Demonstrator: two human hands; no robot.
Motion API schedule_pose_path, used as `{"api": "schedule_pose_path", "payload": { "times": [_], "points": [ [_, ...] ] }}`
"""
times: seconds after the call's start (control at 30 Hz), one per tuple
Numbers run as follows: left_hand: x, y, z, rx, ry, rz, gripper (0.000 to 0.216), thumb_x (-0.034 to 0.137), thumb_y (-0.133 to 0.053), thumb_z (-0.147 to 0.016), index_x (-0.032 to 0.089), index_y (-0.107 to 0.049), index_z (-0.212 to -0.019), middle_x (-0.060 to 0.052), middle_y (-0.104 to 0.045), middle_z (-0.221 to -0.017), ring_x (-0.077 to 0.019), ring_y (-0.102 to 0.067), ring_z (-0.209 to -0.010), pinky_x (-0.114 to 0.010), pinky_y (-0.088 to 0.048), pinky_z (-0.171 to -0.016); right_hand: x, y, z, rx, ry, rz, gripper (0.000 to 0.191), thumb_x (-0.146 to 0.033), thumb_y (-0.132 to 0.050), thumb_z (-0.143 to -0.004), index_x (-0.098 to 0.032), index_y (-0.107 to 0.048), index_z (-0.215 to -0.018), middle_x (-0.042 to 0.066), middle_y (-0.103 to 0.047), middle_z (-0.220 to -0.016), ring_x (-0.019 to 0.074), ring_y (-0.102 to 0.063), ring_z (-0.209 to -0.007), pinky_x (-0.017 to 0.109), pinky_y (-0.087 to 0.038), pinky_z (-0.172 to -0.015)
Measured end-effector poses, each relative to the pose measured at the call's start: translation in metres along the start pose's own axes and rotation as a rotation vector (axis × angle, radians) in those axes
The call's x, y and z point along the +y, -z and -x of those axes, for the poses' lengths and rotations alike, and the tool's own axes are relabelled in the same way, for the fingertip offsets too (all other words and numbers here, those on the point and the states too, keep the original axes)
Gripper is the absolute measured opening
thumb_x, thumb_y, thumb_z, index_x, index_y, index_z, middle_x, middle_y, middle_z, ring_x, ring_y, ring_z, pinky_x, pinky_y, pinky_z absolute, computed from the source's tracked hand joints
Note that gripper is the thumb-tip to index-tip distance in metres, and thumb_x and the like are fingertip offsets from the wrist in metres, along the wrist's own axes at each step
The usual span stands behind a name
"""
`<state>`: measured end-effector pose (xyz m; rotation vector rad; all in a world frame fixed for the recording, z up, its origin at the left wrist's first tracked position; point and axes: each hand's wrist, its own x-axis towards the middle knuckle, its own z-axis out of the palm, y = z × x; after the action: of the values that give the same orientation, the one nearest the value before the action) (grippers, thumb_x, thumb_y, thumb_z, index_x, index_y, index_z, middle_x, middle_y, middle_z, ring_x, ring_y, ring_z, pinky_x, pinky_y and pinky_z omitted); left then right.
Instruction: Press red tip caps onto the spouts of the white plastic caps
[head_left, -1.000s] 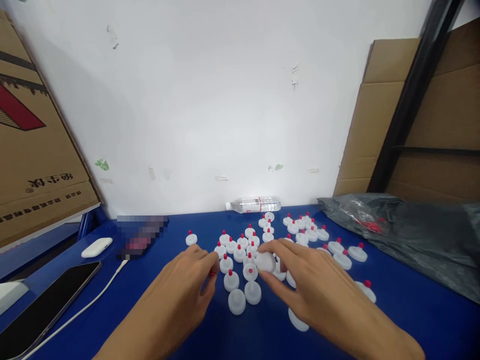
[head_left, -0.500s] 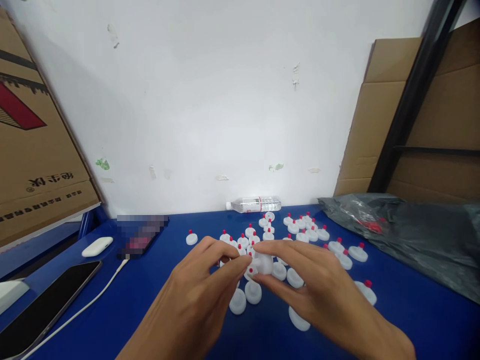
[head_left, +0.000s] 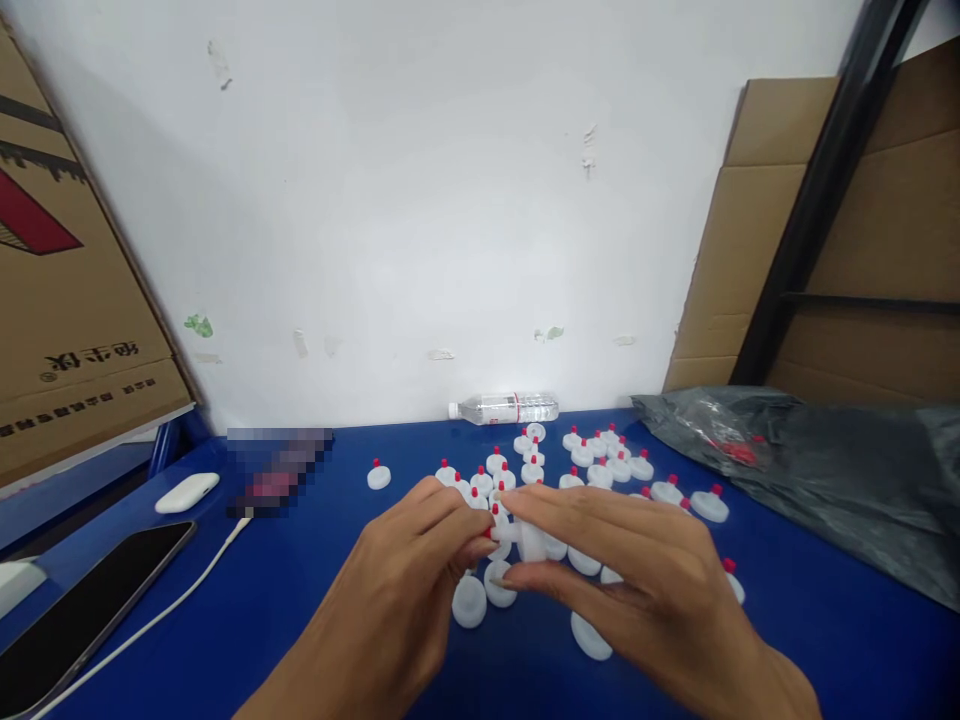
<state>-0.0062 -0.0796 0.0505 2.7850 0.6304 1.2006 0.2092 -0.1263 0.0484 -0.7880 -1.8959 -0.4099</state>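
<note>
Both hands meet above a blue table. My right hand pinches a white plastic cap between thumb and fingers. My left hand pinches a small red tip at the cap's left side. Under and behind the hands lie several white caps with red tips, and a few plain white caps lie near my left fingers.
A clear water bottle lies against the white wall. A dark plastic bag fills the right side. At left are a black phone, a white cable, a white earbud case and cardboard boxes.
My left hand came up from the table with a red tip and met the right hand, which lifted a white cap; the two pieces are now held together.
</note>
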Motion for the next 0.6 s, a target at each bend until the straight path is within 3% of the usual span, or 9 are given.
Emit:
{"api": "schedule_pose_path", "payload": {
  "times": [0.23, 0.33, 0.47, 0.6],
  "points": [
    [0.005, 0.010, 0.002, -0.015, 0.023, 0.002, 0.026, 0.007, -0.046, -0.106, 0.022, -0.054, -0.086, 0.005, -0.057, -0.074, -0.0121, -0.050, -0.065, -0.026, -0.042, -0.063, -0.004, -0.005, 0.000, 0.021, 0.013, -0.023, 0.024, -0.034, -0.067, -0.106, -0.016, -0.073, -0.120, 0.000, -0.085, -0.109, 0.0075, -0.080, -0.098, 0.011, -0.056, -0.097],
    [0.003, 0.009, 0.003, -0.003, 0.044, -0.015, 0.022, 0.010, -0.050, -0.108, 0.023, -0.059, -0.092, 0.005, -0.063, -0.080, -0.0120, -0.056, -0.071, -0.025, -0.045, -0.068, -0.001, -0.010, 0.005, -0.007, -0.014, -0.015, 0.024, -0.033, -0.066, -0.107, -0.018, -0.071, -0.124, 0.000, -0.085, -0.114, 0.0090, -0.080, -0.101, 0.015, -0.057, -0.098],
    [0.006, 0.016, 0.001, 0.047, 0.104, 0.037, 0.016, 0.019, -0.057, -0.110, 0.031, -0.066, -0.113, 0.008, -0.072, -0.098, -0.0094, -0.066, -0.086, -0.021, -0.049, -0.079, 0.003, -0.005, 0.011, -0.133, -0.134, -0.001, 0.038, -0.046, -0.068, -0.105, -0.028, -0.065, -0.138, -0.002, -0.082, -0.123, 0.0152, -0.079, -0.107, 0.026, -0.062, -0.095],
    [0.002, 0.026, 0.005, 0.009, 0.160, -0.074, 0.013, 0.025, -0.058, -0.108, 0.029, -0.069, -0.105, 0.006, -0.072, -0.093, -0.0131, -0.064, -0.083, -0.026, -0.047, -0.079, 0.012, 0.006, 0.015, -0.295, -0.349, 0.195, 0.049, -0.057, -0.062, -0.105, -0.036, -0.060, -0.148, 0.002, -0.080, -0.129, 0.0275, -0.078, -0.111, 0.044, -0.064, -0.091]
  ]
}}
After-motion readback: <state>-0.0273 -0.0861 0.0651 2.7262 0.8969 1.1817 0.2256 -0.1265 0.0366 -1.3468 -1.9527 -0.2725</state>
